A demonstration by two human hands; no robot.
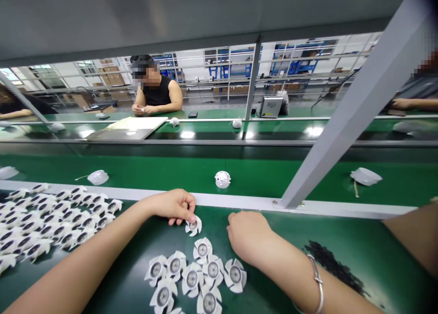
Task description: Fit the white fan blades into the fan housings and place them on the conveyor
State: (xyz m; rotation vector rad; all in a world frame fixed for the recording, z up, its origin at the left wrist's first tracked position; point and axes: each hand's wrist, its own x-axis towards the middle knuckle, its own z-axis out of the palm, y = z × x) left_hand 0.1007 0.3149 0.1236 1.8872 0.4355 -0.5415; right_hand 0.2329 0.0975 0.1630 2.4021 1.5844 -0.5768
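Observation:
My left hand (178, 207) pinches a small white fan wheel (194, 226) by its edge, just above the green bench top. To its right, my right hand (247, 234) is curled with its back toward me. Its fingertips are hidden, so whatever they may hold does not show. A loose cluster of white fan wheels (192, 278) with round grey hubs lies below and between my hands. Further right, beside my right forearm, is a scattered pile of small black pieces (333, 266).
Many more fan wheels with dark centres (44, 218) cover the bench at left. Beyond a pale rail (342, 209), white round housings (222, 179) sit on a green conveyor (164, 168). A slanted grey post (345, 109) rises at right. Across the line sits a co-worker (159, 93).

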